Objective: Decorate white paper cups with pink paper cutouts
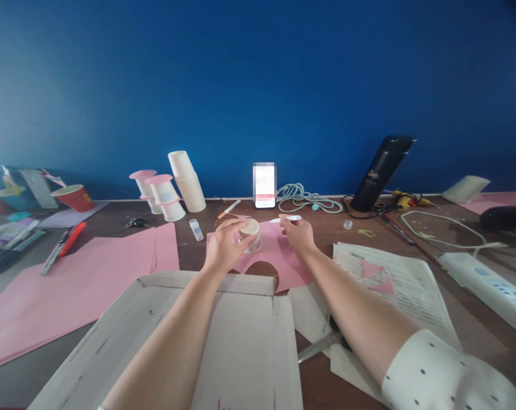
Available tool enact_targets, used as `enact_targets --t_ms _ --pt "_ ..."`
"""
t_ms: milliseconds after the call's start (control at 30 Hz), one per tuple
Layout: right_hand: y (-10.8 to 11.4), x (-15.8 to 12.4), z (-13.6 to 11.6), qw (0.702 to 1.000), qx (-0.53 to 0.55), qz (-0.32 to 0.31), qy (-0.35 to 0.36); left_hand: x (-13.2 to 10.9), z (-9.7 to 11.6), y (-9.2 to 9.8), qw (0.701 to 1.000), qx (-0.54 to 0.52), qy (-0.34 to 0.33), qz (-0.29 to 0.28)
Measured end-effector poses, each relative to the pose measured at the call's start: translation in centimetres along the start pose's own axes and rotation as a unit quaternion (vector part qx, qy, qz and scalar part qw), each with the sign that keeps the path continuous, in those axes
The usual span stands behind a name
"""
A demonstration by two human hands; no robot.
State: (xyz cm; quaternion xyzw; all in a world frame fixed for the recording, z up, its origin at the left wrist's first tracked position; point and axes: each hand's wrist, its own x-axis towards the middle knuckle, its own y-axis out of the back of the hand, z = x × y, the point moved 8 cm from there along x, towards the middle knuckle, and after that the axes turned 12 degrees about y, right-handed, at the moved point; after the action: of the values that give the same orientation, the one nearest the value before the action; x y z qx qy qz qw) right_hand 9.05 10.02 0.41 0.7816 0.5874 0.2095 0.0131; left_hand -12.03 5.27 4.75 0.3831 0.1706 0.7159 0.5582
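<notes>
My left hand is wrapped around a small white paper cup that stands upside down on a pink sheet of paper. My right hand pinches a white pen just right of the cup, its tip pointing left toward the cup. A round hole is cut out of the pink sheet near its front edge, below the cup.
A flattened cardboard box lies in front of me. Large pink sheets lie left, printed pages right. White cups with pink lids, a phone, cord, black bottle and power strip line the back and right.
</notes>
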Motion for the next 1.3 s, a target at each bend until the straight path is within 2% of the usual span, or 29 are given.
enact_targets --t_ms 533,1033,1300 --pt "-0.1 0.0 0.1 1.000 -0.003 -0.007 -0.004 0.0 -0.1 0.1 1.000 0.011 0.016 -0.009" --pt "-0.3 -0.1 -0.2 1.000 0.000 -0.018 -0.003 0.1 -0.3 0.0 1.000 0.019 0.004 -0.006" --pt "-2.1 -0.8 -0.9 0.995 -0.008 -0.100 -0.007 0.3 -0.4 -0.2 0.999 0.044 0.004 -0.014"
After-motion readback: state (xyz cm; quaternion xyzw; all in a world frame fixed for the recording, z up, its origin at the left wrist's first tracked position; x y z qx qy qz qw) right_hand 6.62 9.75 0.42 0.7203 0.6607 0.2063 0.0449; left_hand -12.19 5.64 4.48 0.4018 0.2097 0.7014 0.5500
